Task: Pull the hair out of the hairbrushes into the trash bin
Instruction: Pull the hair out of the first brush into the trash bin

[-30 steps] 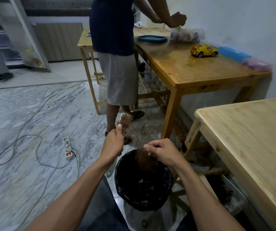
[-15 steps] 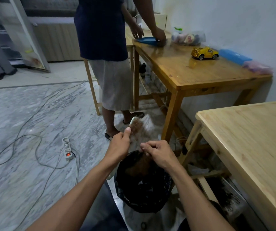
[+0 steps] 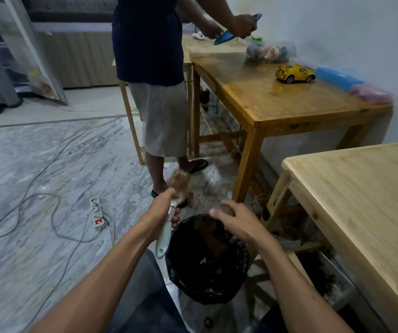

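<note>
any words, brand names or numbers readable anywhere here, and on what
None can be read.
Yellow toy car: any markings on its body are too blurred to make out.
Clear bag on the far table: coloured shapes inside, no legible print.
Hairbrush, power strip and trash bin: no text visible.

We have a single head-worn wide-angle view, looking forward and down from close above our left hand [image 3: 163, 210] and right hand [image 3: 237, 223]. Beyond them lies the grey marbled floor [image 3: 49, 164]; the frame's edges seem slightly motion-blurred.
</note>
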The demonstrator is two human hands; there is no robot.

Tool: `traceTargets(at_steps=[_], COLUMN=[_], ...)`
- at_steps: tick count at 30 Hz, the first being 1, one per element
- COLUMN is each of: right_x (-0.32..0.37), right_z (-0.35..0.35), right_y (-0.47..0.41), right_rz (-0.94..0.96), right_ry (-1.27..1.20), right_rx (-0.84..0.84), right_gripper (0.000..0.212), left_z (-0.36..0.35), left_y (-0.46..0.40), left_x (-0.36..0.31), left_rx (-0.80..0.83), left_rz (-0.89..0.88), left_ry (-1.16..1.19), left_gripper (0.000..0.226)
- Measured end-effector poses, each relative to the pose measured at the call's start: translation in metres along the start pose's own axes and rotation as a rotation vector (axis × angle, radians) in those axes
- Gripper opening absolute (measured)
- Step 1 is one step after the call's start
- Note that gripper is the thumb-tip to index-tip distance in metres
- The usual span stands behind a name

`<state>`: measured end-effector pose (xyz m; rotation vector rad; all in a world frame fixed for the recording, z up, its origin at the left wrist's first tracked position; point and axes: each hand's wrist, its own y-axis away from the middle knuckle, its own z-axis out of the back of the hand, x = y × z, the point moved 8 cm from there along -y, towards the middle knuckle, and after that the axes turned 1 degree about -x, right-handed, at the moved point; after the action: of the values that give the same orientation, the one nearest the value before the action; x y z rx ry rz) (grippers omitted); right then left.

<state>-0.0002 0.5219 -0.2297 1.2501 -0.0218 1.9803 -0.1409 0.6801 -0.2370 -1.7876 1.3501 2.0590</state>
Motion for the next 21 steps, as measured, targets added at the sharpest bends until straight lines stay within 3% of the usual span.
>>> traceTargets(at_steps=[3, 5, 7, 10, 12, 16, 18, 21], right_x=[0.010, 0.024, 0.034, 0.039, 0.036, 0.027, 0.019, 0.012], right_z=[0.016, 0.013, 0.007, 0.002, 0.001, -0.005, -0.005, -0.006], right_y=[-0.004, -0.005, -0.006, -0.010, -0.010, -0.007, -0.006, -0.008], right_rz=[0.036, 0.100, 0.140, 0.161, 0.144, 0.147, 0.132, 0.110], right_ry=[0.015, 0.010, -0.057, -0.201, -0.231, -0.086, -0.023, 0.049], right_rx=[-0.187, -0.190, -0.159, -0.193, -0.225, -0.140, -0.098, -0.027], right_gripper=[0.080, 0.074, 0.064, 0.026, 0.029, 0.033, 0.032, 0.024], left_z=[-0.005, -0.012, -0.019, -0.022, -0.014, 0.002, 0.004, -0.001], left_y=[0.013, 0.019, 0.025, 0.025, 0.019, 0.021, 0.023, 0.017], left_x=[-0.013, -0.017, -0.019, -0.024, -0.028, -0.036, -0.039, -0.033], left_rx=[0.018, 0.032, 0.061, 0.040, -0.030, -0.167, -0.184, -0.119], left_rz=[-0.148, -0.216, -0.253, -0.325, -0.349, -0.296, -0.306, -0.292], left_ry=[-0.285, -0.408, -0.402, -0.434, -0.423, -0.163, -0.136, -0.219], left_gripper=[0.010, 0.013, 0.012, 0.006, 0.008, 0.016, 0.022, 0.011])
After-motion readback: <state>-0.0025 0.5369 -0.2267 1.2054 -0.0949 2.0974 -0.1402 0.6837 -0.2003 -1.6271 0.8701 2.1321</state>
